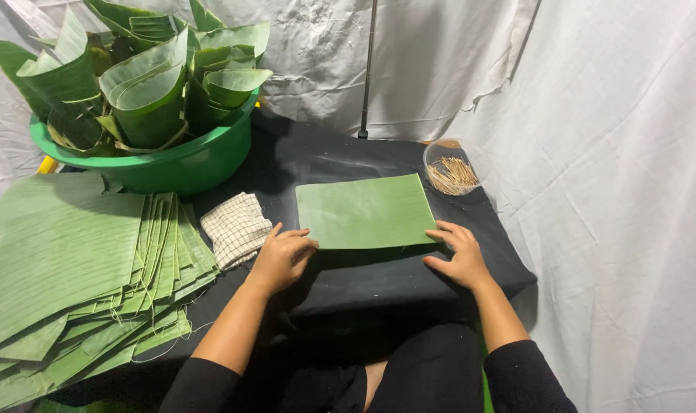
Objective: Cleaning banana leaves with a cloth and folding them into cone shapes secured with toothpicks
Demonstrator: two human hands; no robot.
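A flat rectangular green banana-leaf sheet (365, 211) lies on the black cloth-covered desk (378, 279), near its middle. The left hand (281, 258) rests at the sheet's lower left corner, fingers curled loosely with the tips touching the leaf edge, gripping nothing. The right hand (459, 254) sits at the lower right corner, fingers spread flat and open, tips on the leaf edge. Just left of the left hand lies a folded white checked cloth (236, 228). Further left, a thick stack of cut green banana-leaf sheets (73, 268) fans out. Behind it stands a round green plastic basin (181, 162) filled with rolled leaves. A small clear round container of thin wooden sticks (451, 170) stands beyond the sheet's right corner
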